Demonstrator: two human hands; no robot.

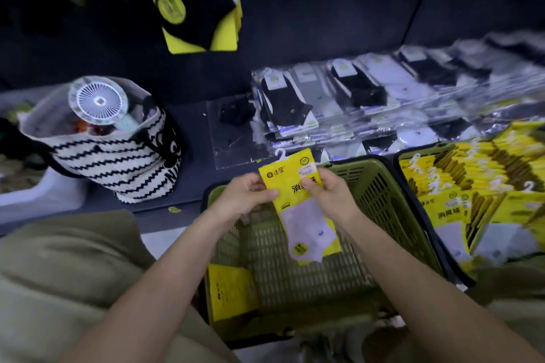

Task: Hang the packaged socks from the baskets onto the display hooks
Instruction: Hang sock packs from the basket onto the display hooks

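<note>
Head cam: flat glossy yellow sock pkg (298, 206) w/ white plastic hook (281, 154) & pale sock, upright over slatted green plastic basket (383, 200) near its far rim, L hand (244, 197) pinching its left edge, R hand (330, 197) pinching its right edge, thumbs on front, forearms reaching fwd.

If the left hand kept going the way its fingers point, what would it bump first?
The yellow sock pack, whose edge the left hand pinches; past that, probably the right hand.
</note>
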